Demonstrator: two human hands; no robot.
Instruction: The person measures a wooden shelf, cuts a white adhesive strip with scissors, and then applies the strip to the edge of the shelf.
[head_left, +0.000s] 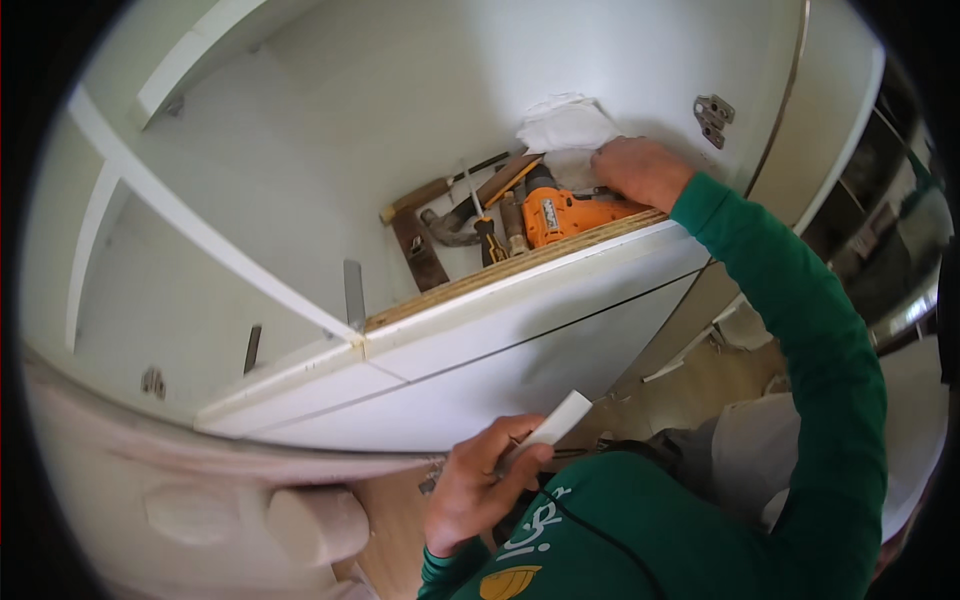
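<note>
My left hand [487,480], low in front of my chest, is closed around a flat white strip [560,418] with a squared end. Inside the white cabinet, my right hand [643,170] is curled beside a crumpled white bag [568,124] and just above an orange power drill [570,214]. Its fingertips are hidden, so what they grip cannot be made out. Left of the drill lie a claw hammer [450,225], a screwdriver [489,240] with a black and yellow handle, a wooden hand plane [416,250] and a wooden-handled tool [420,198].
A bare plywood edge [520,262] runs along the cabinet's front, above white drawer fronts [520,335]. A metal hinge [713,120] is fixed to the right wall. White dividers [200,225] cross the left side. A toilet [315,525] stands at the lower left.
</note>
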